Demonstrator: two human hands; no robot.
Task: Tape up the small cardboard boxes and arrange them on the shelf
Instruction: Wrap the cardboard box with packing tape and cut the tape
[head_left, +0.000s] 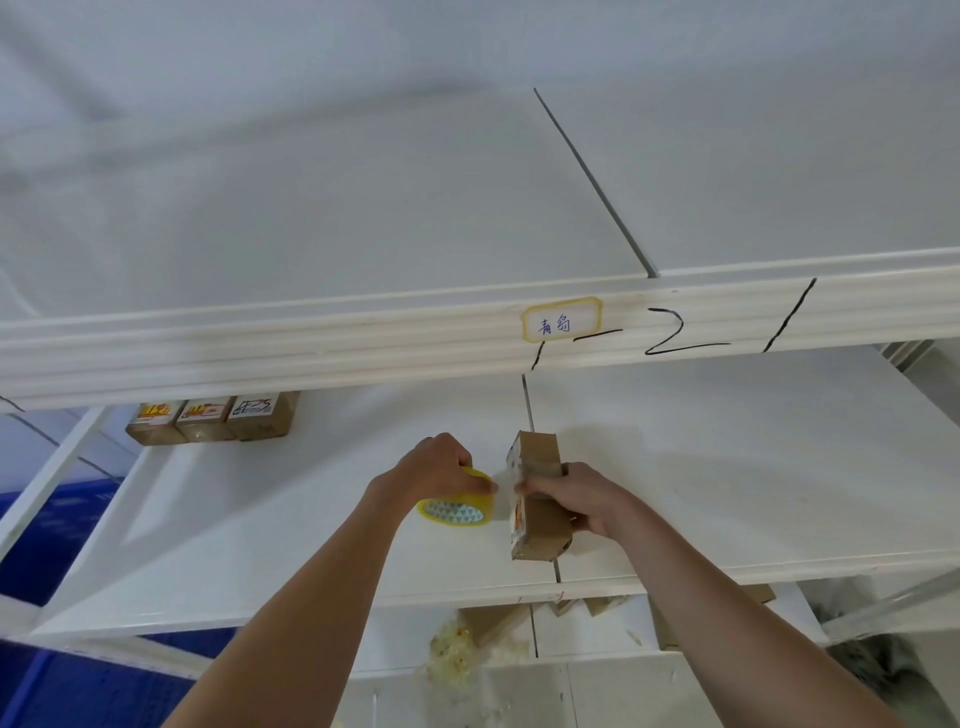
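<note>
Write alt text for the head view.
The left hand holds a yellow tape roll beside a cardboard box gripped by the right hand on a white shelf. Three boxes sit at back left.

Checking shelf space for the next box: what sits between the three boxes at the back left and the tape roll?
Nothing: the head view shows bare white shelf between the three boxes and the tape roll.

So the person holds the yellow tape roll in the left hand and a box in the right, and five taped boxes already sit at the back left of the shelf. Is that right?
Not quite: the head view shows three boxes at the shelf's back left, not five. The rest holds: the left hand grips the yellow tape roll, the right hand holds a box.
</note>
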